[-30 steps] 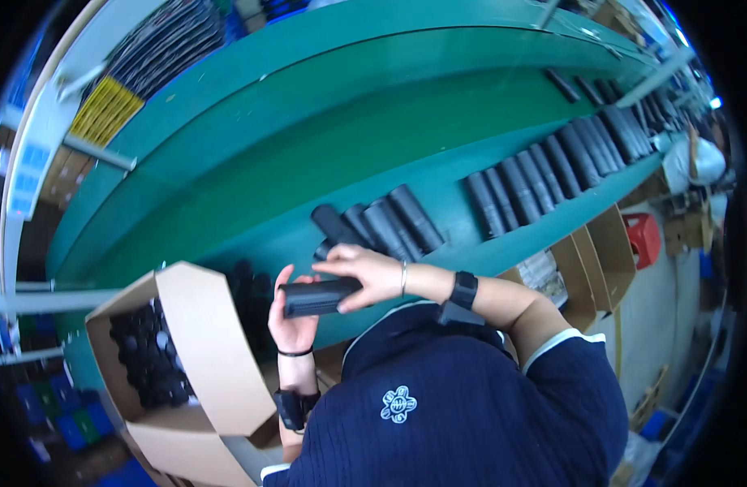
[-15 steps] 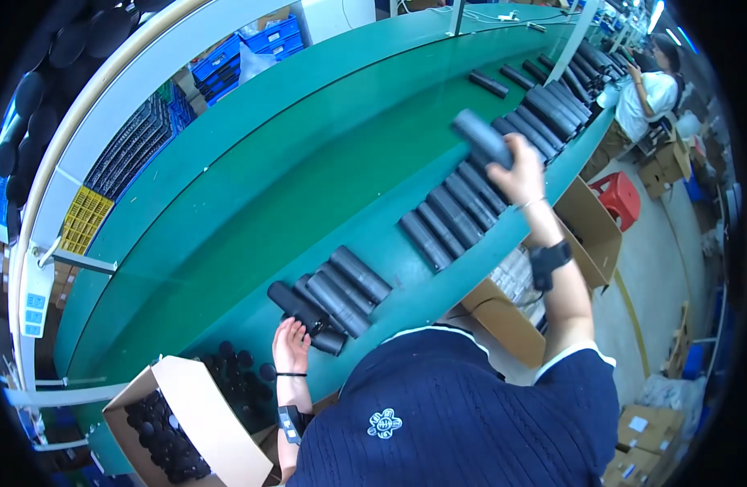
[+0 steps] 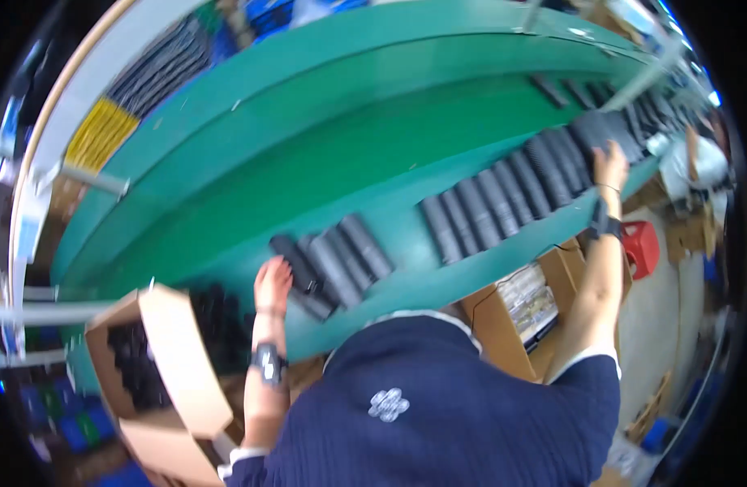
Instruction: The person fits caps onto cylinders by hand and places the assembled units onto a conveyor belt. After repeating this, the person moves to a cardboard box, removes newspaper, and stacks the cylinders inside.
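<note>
My left hand (image 3: 273, 281) rests against the outer side of a black tube (image 3: 294, 258) at the left end of a small group, its fingers loosely extended and not wrapped round it. A short black piece (image 3: 315, 306) lies just below that tube. Farther right, my right hand (image 3: 611, 168) is at the near end of a dark tube (image 3: 594, 134), its fingers closed about it; motion blur softens the detail. Left of that hand, several black tubes (image 3: 488, 199) lie side by side in a slanted row on the green bench (image 3: 414, 280).
An open carton (image 3: 182, 357) of black round parts stands at the lower left. Another carton (image 3: 495, 325) holding clear-wrapped items sits below the bench, near a red stool (image 3: 639, 247). More tubes (image 3: 549, 91) lie at the far right, where another person (image 3: 694, 158) sits.
My right hand has moved right, from holding a tube above the row to the tubes farther along. The view has shifted and blurred. My left hand stays beside the same tube.
</note>
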The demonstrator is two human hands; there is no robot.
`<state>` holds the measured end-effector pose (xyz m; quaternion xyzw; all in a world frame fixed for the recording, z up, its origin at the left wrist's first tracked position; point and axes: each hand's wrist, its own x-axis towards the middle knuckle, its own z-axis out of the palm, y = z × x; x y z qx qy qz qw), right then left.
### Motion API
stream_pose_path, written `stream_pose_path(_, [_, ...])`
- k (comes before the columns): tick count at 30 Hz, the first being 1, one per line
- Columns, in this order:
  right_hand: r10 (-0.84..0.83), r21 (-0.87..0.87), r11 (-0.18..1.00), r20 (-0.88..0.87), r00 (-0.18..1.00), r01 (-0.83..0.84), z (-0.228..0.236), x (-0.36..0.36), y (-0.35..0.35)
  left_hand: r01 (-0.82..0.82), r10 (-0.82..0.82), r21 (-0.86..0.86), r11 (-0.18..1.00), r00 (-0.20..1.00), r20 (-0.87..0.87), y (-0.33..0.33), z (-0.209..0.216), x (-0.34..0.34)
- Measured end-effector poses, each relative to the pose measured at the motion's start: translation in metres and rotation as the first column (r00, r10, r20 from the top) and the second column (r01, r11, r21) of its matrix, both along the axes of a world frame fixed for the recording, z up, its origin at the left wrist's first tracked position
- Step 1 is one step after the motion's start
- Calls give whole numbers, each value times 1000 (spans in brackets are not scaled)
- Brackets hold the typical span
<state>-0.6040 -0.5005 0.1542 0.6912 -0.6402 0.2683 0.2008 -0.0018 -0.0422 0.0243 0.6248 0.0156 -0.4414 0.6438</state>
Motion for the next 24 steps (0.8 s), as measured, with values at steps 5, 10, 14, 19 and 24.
stream_pose_path(5, [424,89,849,472,773,-520,-18,63,69,-4,-219,306,952,688,692,-43,-48,24])
stream_pose_path(10, [617,477,388,500,607,-788,-47,210,190,-78,-667,874,479,615,421,-88,3,11])
stream_pose_path(14, [619,505,98,644,450,-858,-67,276,244,-6,-615,821,571,660,432,-77,-5,32])
stream_pose_path(19, [486,442,-104,804,343,-891,-66,336,286,262,-237,-8,965,885,400,-28,16,29])
stream_pose_path(24, [89,316,-294,949,303,-902,-50,397,323,509,-332,-229,830,779,532,28,89,-15])
